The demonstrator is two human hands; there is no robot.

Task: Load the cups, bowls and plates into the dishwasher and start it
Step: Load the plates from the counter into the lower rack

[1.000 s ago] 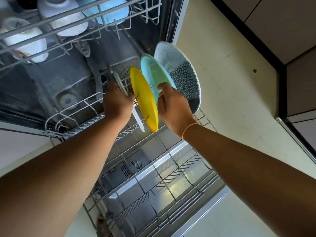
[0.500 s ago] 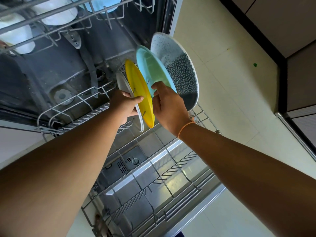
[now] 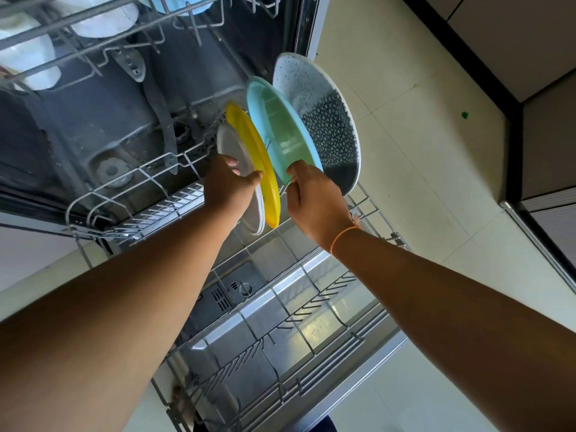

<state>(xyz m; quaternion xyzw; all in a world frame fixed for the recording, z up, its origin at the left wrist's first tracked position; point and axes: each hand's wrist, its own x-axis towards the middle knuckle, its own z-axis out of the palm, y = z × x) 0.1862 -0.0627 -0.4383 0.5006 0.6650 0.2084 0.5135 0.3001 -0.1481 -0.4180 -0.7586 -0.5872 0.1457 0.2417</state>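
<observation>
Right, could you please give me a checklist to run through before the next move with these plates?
1. Left hand grips the grey plate: ok.
2. Grey plate seated between the prongs of the lower rack: cannot tell, its foot is hidden.
3. Yellow plate, teal plate and speckled plate stand on edge in a row: ok.
4. Right hand holds the teal plate at its edge: ok.
5. Free slots in the rack nearer the person: ok.
6. Door shut, ready to start: not ok, the rack is pulled out over the open door.
</observation>
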